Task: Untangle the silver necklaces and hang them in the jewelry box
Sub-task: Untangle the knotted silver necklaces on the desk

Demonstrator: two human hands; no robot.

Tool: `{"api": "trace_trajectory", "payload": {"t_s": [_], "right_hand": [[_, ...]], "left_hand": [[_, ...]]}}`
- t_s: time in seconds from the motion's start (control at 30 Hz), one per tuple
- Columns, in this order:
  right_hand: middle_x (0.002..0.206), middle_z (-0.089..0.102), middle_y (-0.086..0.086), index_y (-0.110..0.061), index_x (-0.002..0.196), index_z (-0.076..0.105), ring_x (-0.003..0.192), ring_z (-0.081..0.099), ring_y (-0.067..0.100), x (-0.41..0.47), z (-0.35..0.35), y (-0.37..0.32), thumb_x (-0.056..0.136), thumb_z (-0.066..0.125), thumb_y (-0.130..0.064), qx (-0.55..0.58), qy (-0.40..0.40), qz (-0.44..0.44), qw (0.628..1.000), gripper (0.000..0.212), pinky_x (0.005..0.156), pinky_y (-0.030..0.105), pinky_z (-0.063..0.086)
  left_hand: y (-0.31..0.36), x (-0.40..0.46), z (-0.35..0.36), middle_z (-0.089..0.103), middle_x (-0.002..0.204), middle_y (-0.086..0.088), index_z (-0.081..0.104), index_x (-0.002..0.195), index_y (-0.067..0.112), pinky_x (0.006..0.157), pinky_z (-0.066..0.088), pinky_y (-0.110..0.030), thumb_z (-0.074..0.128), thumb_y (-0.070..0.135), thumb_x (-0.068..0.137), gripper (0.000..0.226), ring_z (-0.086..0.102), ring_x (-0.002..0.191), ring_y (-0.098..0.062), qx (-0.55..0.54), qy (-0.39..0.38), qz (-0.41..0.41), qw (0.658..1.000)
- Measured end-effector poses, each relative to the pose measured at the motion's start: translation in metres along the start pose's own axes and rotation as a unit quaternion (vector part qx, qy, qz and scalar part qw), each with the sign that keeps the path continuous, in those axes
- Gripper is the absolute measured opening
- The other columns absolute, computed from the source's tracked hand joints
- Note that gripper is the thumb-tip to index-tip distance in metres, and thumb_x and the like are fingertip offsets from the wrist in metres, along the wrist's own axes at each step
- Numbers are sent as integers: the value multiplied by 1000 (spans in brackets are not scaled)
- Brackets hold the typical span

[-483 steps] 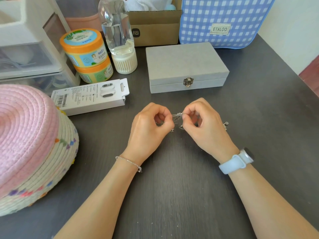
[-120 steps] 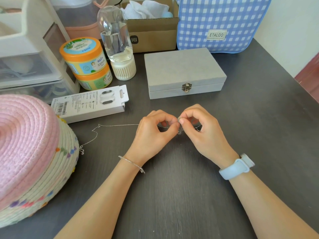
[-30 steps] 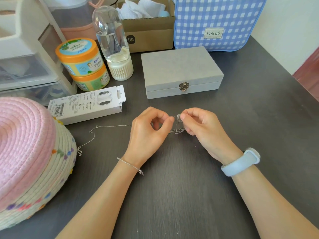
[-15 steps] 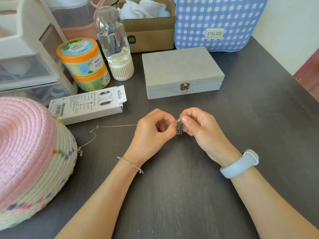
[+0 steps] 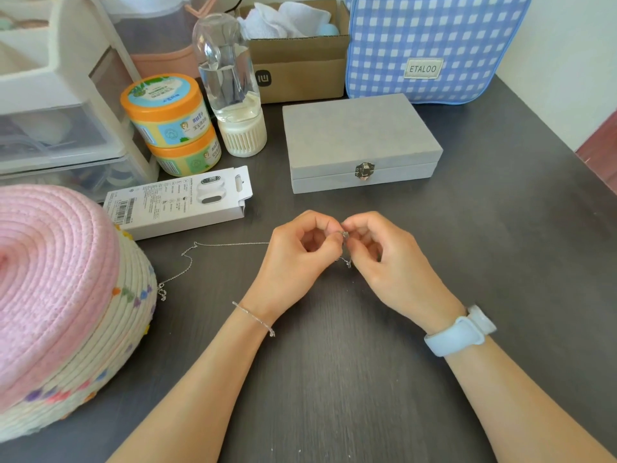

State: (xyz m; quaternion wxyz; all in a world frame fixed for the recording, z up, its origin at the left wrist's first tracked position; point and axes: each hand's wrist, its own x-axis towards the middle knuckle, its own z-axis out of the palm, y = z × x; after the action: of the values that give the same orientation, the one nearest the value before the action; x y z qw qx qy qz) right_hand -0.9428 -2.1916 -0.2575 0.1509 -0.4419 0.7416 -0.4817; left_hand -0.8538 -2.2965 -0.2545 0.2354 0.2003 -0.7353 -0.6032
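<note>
Both hands, my left hand (image 5: 297,259) and right hand (image 5: 390,262), pinch the thin silver necklace knot (image 5: 344,236) mid-surface to pick it apart; closed grey velvet jewelry box (image 5: 360,142) waits behind.

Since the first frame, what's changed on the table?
One silver chain now trails left from the left hand across the table toward the woven basket; at first it was bunched between the hands. Both the left and right hand still pinch the remaining tangle. The jewelry box stays latched.
</note>
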Motion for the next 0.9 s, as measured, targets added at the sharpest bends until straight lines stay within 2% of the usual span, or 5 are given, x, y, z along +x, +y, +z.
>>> {"api": "trace_trajectory", "payload": {"t_s": [0.13,0.27,0.53,0.77,0.9], "right_hand": [[76,49,-16,-20,86,53,69,50,-5,0,-4,1,85,55,-3,-52,54,-13,997,18,64,4,36],[76,51,-13,-20,89,54,66,48,-4,3,-8,7,83,55,-1,-45,108,13,993,19,64,4,36],[70,47,-12,-19,79,50,64,47,-1,3,-4,8,80,53,-5,-85,82,45,992,15,60,7,36],[58,46,-10,-22,66,51,48,41,1,3,-10,0,79,55,0,85,27,84,993,26,49,10,32],[74,51,11,-28,56,56,52,38,6,4,-12,-3,70,50,-12,204,-29,89,974,22,50,16,29]], "left_hand": [[3,0,2,52,62,11,57,68,17,55,36,-10,56,0,85,25,42,56,0,-6,-6,-10,1000],[2,-2,3,48,60,6,54,66,18,54,34,-10,55,1,86,26,40,56,-2,34,-30,-11,999],[3,1,5,62,62,6,52,69,11,58,42,-12,46,-6,88,26,55,56,1,-57,20,-25,998],[-1,6,4,64,70,-2,45,69,10,51,40,-16,43,-13,85,28,54,51,-5,-121,86,-42,988],[-2,6,4,61,57,8,44,68,11,50,41,-18,43,-13,83,28,53,53,-7,-114,81,-37,989]]}}
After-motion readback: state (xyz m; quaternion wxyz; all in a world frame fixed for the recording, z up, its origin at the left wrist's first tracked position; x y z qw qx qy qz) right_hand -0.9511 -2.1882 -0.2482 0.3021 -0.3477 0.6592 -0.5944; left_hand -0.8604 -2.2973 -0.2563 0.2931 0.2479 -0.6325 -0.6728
